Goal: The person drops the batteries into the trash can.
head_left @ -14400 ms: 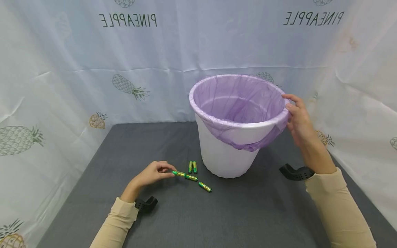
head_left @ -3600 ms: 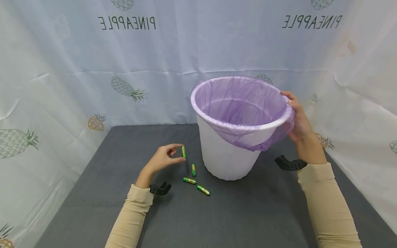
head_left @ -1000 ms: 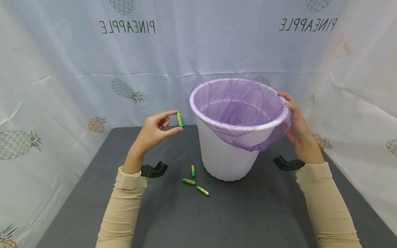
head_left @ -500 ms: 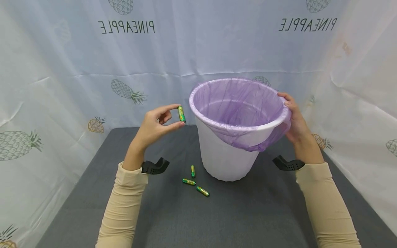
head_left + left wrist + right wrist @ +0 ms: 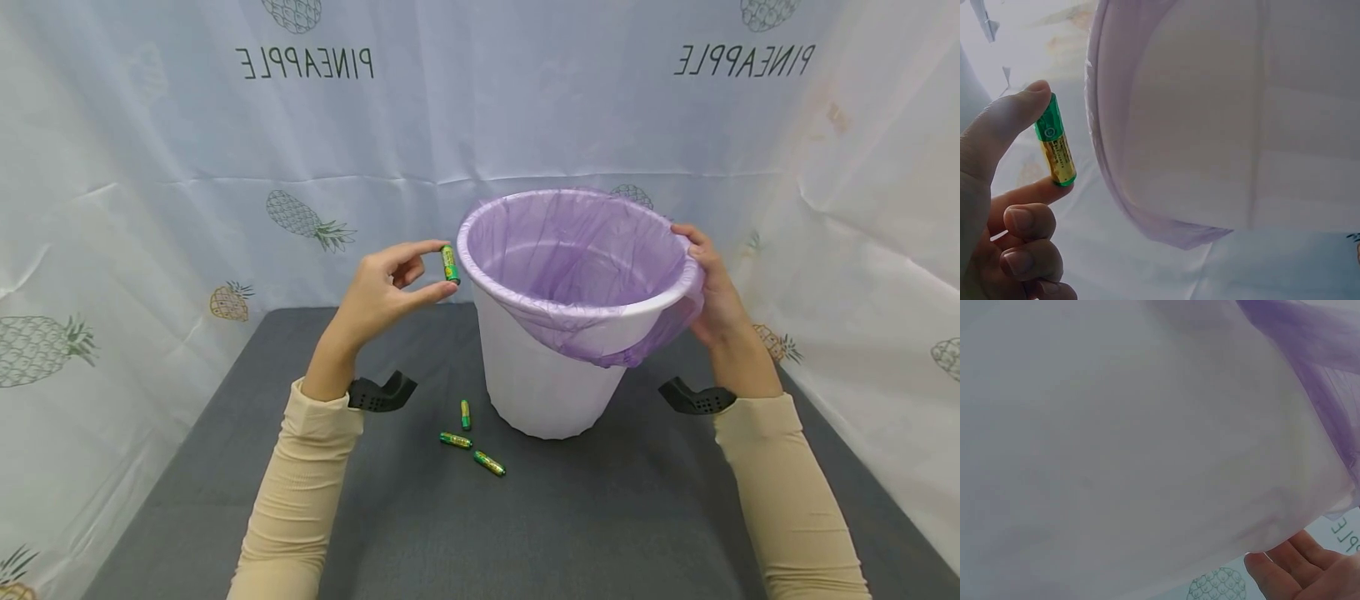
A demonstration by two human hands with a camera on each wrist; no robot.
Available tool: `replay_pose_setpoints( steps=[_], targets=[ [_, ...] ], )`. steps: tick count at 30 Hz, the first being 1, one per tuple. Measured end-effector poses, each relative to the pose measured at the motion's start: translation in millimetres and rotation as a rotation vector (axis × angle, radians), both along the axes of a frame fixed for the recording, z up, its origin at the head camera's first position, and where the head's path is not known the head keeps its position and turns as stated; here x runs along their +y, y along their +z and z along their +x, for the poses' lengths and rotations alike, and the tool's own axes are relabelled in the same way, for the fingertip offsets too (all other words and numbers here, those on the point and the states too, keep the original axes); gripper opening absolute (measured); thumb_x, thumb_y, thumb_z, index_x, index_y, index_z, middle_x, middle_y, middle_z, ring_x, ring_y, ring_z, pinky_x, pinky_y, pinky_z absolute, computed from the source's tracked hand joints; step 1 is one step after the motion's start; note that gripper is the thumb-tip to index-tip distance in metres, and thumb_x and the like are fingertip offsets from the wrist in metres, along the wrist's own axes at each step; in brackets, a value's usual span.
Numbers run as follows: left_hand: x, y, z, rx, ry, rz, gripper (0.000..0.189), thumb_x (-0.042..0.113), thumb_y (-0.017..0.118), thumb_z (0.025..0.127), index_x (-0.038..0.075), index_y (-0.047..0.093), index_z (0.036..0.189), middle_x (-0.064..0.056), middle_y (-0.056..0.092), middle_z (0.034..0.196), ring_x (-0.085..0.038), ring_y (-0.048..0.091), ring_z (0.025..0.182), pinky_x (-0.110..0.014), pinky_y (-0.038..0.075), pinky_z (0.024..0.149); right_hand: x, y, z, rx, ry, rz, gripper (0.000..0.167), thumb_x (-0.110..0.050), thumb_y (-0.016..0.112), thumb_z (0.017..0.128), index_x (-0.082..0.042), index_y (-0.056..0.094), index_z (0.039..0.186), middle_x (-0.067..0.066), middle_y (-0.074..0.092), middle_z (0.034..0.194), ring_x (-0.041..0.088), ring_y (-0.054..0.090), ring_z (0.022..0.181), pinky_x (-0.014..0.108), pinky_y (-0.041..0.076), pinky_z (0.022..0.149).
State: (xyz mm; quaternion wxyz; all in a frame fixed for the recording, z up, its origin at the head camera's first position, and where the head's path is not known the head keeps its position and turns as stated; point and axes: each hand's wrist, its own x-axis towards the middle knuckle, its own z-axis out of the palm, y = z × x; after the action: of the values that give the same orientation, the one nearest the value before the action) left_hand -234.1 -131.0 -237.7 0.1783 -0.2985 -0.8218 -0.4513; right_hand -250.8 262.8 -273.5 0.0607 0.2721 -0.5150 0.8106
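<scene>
Between thumb and index finger my left hand [image 5: 382, 287] pinches a green-and-gold battery [image 5: 450, 264], held nearly upright just left of the bin's rim. The left wrist view shows that battery [image 5: 1057, 144] spanning thumb tip to index tip, apart from the bin, with the other fingers curled below. A white bin [image 5: 555, 375] stands upright, lined with a purple bag [image 5: 585, 250] folded over its rim. My right hand [image 5: 716, 287] grips the bin's right rim; in the right wrist view its fingers [image 5: 1297, 562] lie against the bin wall. The bin's bottom is hidden.
Three more batteries lie on the dark grey tabletop [image 5: 555, 525]: one upright-pointing battery [image 5: 466, 415], one sideways battery [image 5: 455, 440] and one slanted battery [image 5: 490, 463]. A pineapple-print curtain [image 5: 405, 125] closes the back and sides. Wrist mounts [image 5: 381, 392] jut from both wrists.
Earlier, the left hand picked a battery from the table beside the bin. Over the last second it has risen and moved right toward the rim. The right hand stays at the bin.
</scene>
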Motion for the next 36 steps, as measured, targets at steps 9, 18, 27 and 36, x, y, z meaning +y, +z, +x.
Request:
replay_pose_setpoints(
  steps=[9, 18, 27, 36],
  targets=[
    [8.3, 4.2, -5.9, 0.005, -0.034, -0.017, 0.038, 0.02, 0.079, 0.08, 0.011, 0.067, 0.115, 0.001, 0.031, 0.07, -0.008, 0.024, 0.06, -0.021, 0.026, 0.058, 1.8, -1.4, -0.3, 0.017, 0.036, -0.012, 0.023, -0.02, 0.05, 0.097, -0.018, 0.054, 0.12, -0.003, 0.055, 0.108, 0.007, 0.056, 0.088, 0.016, 0.048, 0.07],
    [17.2, 7.7, -16.0, -0.155, 0.002, -0.03, 0.035, 0.028, 0.075, 0.083, 0.012, 0.065, 0.113, 0.002, 0.03, 0.071, -0.006, 0.021, 0.058, -0.022, 0.024, 0.057, 1.7, -1.2, 0.5, 0.008, 0.019, 0.008, 0.023, -0.02, 0.047, 0.098, -0.019, 0.054, 0.119, -0.003, 0.055, 0.108, 0.007, 0.055, 0.088, 0.016, 0.048, 0.069],
    [27.7, 15.6, -17.3, -0.365, 0.006, 0.047, 0.05, 0.034, 0.073, 0.085, 0.014, 0.06, 0.13, 0.008, 0.027, 0.065, -0.007, 0.021, 0.059, -0.024, 0.022, 0.056, 1.2, -1.2, -0.7, 0.003, 0.01, 0.006, 0.024, -0.023, 0.053, 0.096, -0.02, 0.054, 0.12, -0.004, 0.054, 0.108, 0.006, 0.054, 0.089, 0.015, 0.047, 0.07],
    [32.2, 13.8, -19.3, -0.411, -0.068, 0.112, 0.048, 0.026, 0.069, 0.089, 0.008, 0.057, 0.132, 0.009, 0.027, 0.064, -0.007, 0.024, 0.061, -0.024, 0.024, 0.059, 3.0, -3.6, -3.1, -0.013, 0.005, 0.007, 0.029, -0.027, 0.059, 0.093, -0.022, 0.052, 0.121, -0.005, 0.053, 0.109, 0.006, 0.054, 0.089, 0.015, 0.047, 0.071]
  ],
)
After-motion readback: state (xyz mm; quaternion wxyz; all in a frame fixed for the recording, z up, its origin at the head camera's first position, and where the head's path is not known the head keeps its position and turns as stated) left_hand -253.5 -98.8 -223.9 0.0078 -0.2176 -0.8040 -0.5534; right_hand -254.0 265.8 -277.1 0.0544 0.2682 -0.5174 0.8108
